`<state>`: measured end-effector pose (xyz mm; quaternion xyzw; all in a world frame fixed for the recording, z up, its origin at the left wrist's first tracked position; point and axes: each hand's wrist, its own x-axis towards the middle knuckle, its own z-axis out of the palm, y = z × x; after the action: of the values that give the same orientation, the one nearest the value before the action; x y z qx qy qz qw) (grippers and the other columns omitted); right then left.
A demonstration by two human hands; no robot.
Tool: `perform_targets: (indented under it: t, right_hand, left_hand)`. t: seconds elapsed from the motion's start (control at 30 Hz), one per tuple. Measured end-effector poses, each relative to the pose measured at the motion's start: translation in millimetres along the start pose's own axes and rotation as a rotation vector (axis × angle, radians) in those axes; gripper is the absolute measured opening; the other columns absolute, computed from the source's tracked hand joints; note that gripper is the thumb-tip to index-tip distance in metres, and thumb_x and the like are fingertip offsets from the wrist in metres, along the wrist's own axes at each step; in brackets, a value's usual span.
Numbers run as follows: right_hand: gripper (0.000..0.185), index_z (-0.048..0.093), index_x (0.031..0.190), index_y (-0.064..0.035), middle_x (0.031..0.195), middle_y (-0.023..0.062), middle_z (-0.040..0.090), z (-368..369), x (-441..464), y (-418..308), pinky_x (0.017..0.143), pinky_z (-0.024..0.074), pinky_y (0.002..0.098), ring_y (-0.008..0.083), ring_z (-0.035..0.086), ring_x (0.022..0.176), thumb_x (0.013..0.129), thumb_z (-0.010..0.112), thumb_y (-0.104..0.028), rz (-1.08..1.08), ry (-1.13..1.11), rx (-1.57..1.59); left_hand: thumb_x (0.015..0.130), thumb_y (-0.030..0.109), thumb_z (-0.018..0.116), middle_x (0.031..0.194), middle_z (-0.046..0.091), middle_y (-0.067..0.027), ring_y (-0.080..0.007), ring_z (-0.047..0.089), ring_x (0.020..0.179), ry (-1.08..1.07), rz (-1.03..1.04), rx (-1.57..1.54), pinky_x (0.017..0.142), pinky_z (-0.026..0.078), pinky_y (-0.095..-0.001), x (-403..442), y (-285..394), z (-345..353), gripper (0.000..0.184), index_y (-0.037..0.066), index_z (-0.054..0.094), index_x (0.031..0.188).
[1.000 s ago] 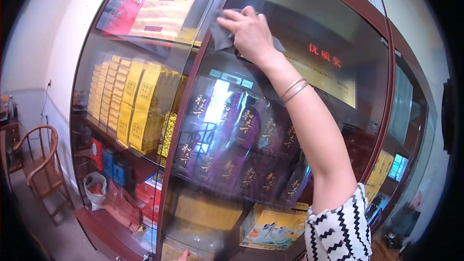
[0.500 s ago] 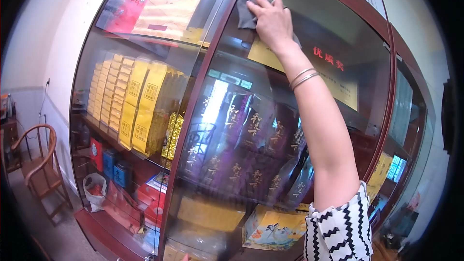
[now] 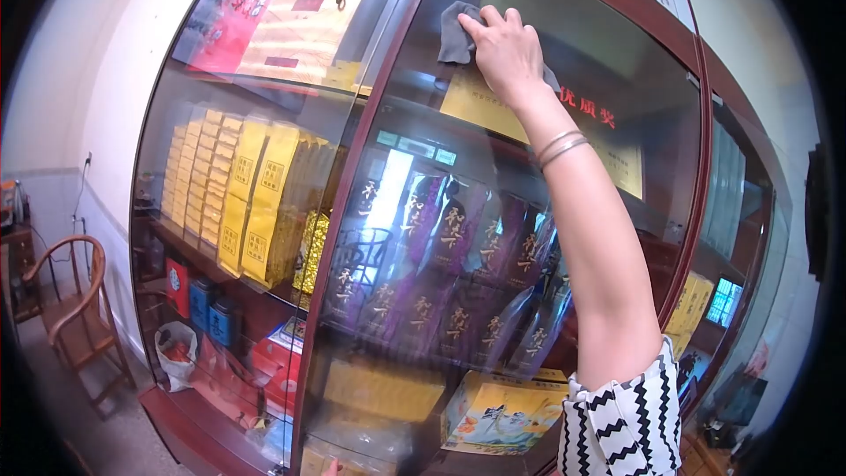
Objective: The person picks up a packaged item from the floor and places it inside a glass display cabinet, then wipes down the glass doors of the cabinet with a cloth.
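My right hand (image 3: 509, 53) presses a dark grey cloth (image 3: 456, 33) flat against the upper part of the glass door (image 3: 608, 26), near its left side. The fingers are bent over the cloth, and part of it sticks out beyond the wrist side. Behind the glass, a gold plaque (image 3: 480, 107) with red characters stands just below the hand. Of my left hand (image 3: 333, 467) only a fingertip shows at the bottom edge, low in front of the cabinet; its other fingers are out of sight.
Dark purple packages (image 3: 458, 238) stand in rows behind the glass, with a yellow box (image 3: 507, 414) below. Left of the dark red door frame (image 3: 357, 167), shelves hold yellow packets (image 3: 256, 203) and a large gift box (image 3: 304, 22). A wooden chair (image 3: 75, 308) stands at the far left.
My right hand and the cloth have slid a little to the right across the glass. The view has shifted slightly. My left fingertip remains at the bottom edge.
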<state>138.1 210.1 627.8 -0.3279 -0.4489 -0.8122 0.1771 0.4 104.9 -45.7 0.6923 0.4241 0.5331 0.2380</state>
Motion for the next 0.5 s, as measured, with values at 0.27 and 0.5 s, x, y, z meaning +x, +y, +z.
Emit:
perform_targets:
  t: [0.27,0.5]
  right_hand:
    - [0.037,0.063,0.111,-0.0171,0.093,0.0036,0.055,-20,-15,-31,0.063,0.0481,0.0312,0.0216,0.055,0.085,0.076,0.054,-0.009,-0.188,-0.115,0.037]
    - [0.029,0.061,0.105,-0.0204,0.092,0.0081,0.057,-9,6,-15,0.065,0.0504,0.0377,0.0263,0.059,0.085,0.079,0.051,-0.011,0.017,-0.162,0.037]
  left_hand:
    - [0.076,-0.001,0.051,0.102,0.058,-0.0159,-0.0324,0.056,0.085,-0.028,-0.08,0.053,0.077,0.046,-0.0381,-1,-1,-9,0.065,0.011,0.037,0.139]
    - [0.074,-0.001,0.052,0.111,0.057,-0.0171,-0.0351,0.055,0.091,-0.075,-0.149,0.06,0.081,0.045,-0.0391,-5,1,-18,0.068,0.012,0.037,0.14]
